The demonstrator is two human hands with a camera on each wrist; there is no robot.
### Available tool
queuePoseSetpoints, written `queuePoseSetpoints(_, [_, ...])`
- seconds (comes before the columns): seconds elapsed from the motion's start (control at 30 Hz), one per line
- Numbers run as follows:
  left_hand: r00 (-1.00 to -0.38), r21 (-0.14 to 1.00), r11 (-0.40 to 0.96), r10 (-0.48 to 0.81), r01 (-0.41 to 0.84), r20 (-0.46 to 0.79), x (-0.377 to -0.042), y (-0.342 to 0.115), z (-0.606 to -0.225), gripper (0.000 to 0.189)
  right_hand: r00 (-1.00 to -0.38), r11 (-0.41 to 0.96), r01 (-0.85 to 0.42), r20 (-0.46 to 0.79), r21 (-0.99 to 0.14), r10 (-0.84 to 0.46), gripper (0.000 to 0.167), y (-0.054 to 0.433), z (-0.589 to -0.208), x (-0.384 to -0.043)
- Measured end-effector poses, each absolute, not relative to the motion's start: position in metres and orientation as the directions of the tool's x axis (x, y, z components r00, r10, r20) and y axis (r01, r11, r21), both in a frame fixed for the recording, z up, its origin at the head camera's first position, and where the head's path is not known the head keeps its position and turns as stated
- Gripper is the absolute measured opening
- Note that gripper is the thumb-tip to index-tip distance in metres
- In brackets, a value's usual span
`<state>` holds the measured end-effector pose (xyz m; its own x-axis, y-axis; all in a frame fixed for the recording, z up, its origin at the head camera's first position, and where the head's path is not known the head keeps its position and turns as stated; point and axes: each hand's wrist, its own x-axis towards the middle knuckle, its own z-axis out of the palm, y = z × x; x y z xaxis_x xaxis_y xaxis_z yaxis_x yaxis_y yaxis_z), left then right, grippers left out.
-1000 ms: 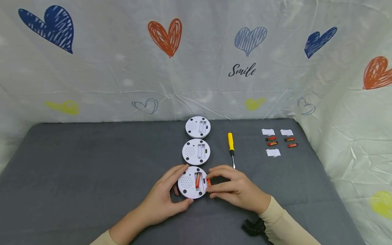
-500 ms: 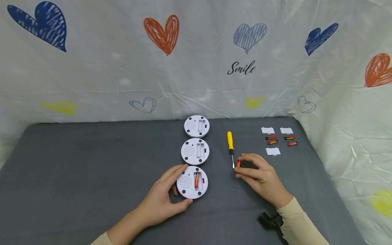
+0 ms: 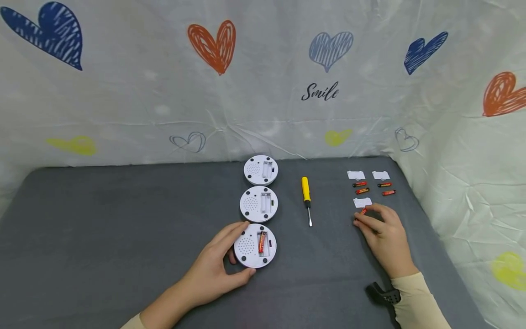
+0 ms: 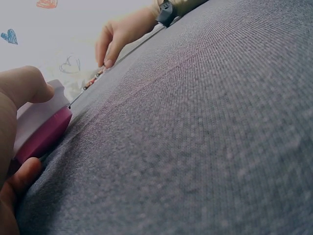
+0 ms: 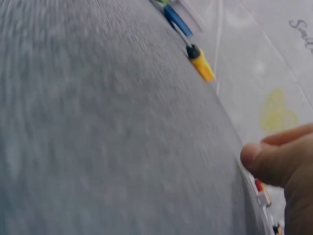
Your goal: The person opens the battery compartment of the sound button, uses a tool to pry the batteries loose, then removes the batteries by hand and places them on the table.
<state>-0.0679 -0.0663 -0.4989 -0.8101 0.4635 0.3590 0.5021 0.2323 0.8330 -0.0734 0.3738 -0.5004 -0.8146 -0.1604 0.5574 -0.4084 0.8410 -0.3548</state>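
Observation:
Closest of three round white battery devices, one device point(image 3: 246, 248) lies with its open battery compartment facing up. My left hand point(image 3: 209, 276) grips it at the left side, fingers on the far edge and thumb at the near edge. One red battery point(image 3: 261, 243) lies in the compartment, slightly slanted, beside a bare slot. In the left wrist view the device's side point(image 4: 51, 129) is pink below the white. My right hand point(image 3: 385, 240) pinches another red battery point(image 3: 363, 211) low over the table at the right, just in front of a white battery cover point(image 3: 362, 202).
Behind the gripped device stand a middle device point(image 3: 249, 204) and a far device point(image 3: 252, 169), compartments bare. A yellow screwdriver point(image 3: 305, 188) lies right of them. Several batteries, one a red battery point(image 3: 388, 193), and two more covers lie at the back right. A heart-printed curtain point(image 3: 267, 105) hangs behind.
My right hand has moved from the near device to the right, past the screwdriver, carrying a battery to the covers. My left hand still grips the same device.

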Motion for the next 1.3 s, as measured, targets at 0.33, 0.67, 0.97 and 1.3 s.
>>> queuePoseSetpoints(0.33, [-0.805,0.827,0.238,0.472,0.510,0.360,-0.069,-0.066,-0.499,0.094,-0.837,0.870,-0.257,0.546,-0.421,0.017,0.025,0.378,-0.504,-0.074])
queuePoseSetpoints(0.67, [-0.807,0.828,0.242,0.472,0.505,0.354,-0.069,-0.066,-0.499,0.094,-0.887,0.875,-0.192,0.460,-0.445,0.039,0.024,0.376,-0.502,-0.077])
queuePoseSetpoints(0.97, [-0.811,0.837,0.250,0.486,0.487,0.327,-0.068,-0.066,-0.499,0.092,-0.851,0.837,-0.225,0.520,-0.498,0.080,0.027,0.373,-0.505,-0.074])
queuePoseSetpoints(1.3, [-0.804,0.827,0.251,0.488,0.503,0.340,-0.067,-0.068,-0.496,0.090,-0.816,0.730,-0.470,0.559,-0.496,-0.145,0.043,0.343,-0.497,-0.078])
